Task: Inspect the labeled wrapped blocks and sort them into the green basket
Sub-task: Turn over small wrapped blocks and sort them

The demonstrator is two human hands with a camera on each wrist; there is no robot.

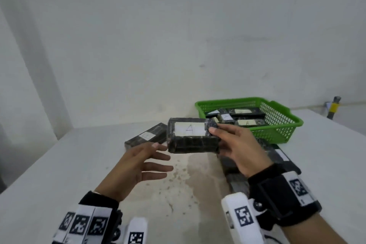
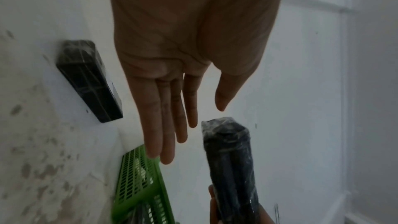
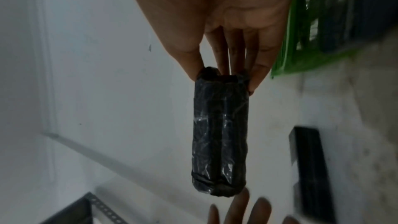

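The right hand (image 1: 237, 148) pinches one end of the block (image 1: 193, 137) — lifted, long axis crosswise, label up — just this side of the basket (image 1: 281, 119), which lies beyond and right of it. The left hand (image 1: 138, 166) hovers flat-fingered, holding nothing, by the block's free end — farther from the basket.

Blocks under right hand (image 1: 240, 151) on bench (image 1: 59, 174) mostly hidden, labels unreadable. Labels on blocks in green basket (image 1: 281, 123) too small to read except one "A". Yellow-banded object (image 1: 334, 106) at far right too small to identify.
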